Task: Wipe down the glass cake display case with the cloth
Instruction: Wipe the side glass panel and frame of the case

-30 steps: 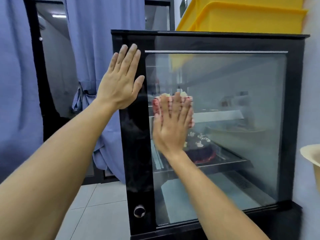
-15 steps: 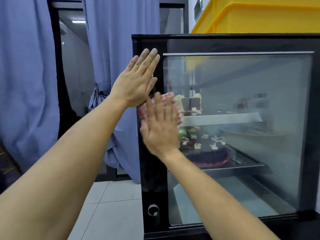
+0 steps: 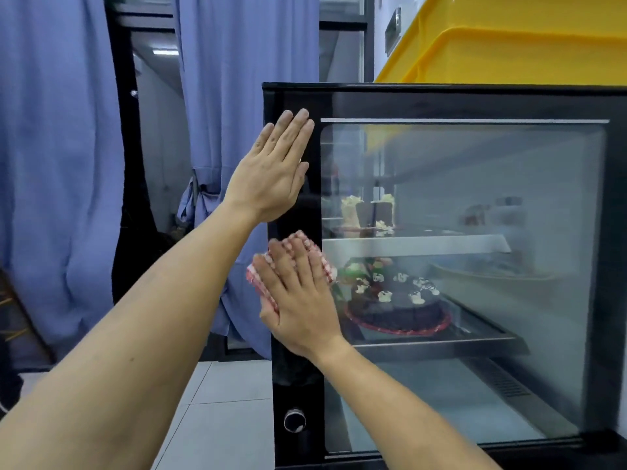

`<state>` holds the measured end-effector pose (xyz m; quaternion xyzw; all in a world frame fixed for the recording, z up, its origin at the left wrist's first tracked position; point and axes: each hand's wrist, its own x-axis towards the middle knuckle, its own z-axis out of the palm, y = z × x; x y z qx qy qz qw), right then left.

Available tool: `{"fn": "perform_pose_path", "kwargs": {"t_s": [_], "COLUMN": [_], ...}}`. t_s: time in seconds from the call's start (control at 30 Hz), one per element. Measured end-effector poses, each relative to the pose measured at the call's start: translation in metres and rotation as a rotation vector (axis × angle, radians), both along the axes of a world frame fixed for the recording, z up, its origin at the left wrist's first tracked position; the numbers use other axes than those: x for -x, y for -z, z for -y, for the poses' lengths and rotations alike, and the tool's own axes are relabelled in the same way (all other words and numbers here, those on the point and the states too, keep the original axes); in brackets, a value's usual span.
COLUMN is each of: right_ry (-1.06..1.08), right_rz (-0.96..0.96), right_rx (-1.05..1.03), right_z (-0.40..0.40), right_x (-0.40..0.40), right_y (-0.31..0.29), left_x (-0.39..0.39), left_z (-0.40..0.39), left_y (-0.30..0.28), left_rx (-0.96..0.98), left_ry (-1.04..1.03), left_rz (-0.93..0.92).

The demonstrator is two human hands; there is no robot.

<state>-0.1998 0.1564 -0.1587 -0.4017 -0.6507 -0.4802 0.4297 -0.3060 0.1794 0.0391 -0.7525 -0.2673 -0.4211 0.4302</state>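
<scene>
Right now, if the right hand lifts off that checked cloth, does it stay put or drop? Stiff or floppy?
Likely floppy: the checked cloth bunches in soft folds around the flat right hand. It would probably drop, since only that hand pins it to the upright display case front. Probably light, given how thin it looks.

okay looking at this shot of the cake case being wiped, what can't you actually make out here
All in the head view:
- Cloth: mostly hidden under the right hand; only its red-checked edges show.
- Display case: its right side is cut off by the frame edge.
- Items on the upper shelf, right: blurred by glare on the glass.
- Knob markings: too small to read.
- Left hand palm: faces away against the black frame.
</scene>
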Motion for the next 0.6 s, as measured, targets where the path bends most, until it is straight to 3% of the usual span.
{"fn": "perform_pose_path", "kwargs": {"t_s": [0.17,0.3,0.4,0.47,0.53,0.6], "right_ry": [-0.017,-0.056,0.079,0.197,0.236,0.235], "right_rz": [0.083,0.209,-0.016,-0.173,-0.326,-0.507], "right_rx": [0.116,0.070,-0.043,-0.077,-0.119,-0.118], "right_z": [0.011,0.007,0.013,0.023,0.034,0.042], "right_x": [-0.021,-0.037,-0.083,-0.132,-0.175,-0.184], "right_y": [0.108,0.037,-0.056,-0.080,-0.060,0.000], "left_x": [-0.019,-0.024,-0.025,-0.032,-0.041,-0.051], "left_z": [0.007,0.002,-0.002,0.000,0.004,0.005], "left_y": [0.022,0.029,0.029,0.033,0.045,0.068], "left_rx": [0.061,0.054,0.032,0.053,0.083,0.084], "left_ry": [0.039,0.052,0.074,0.089,0.084,0.058], "left_rz": [0.142,0.187,0.218,0.273,0.344,0.391]}}
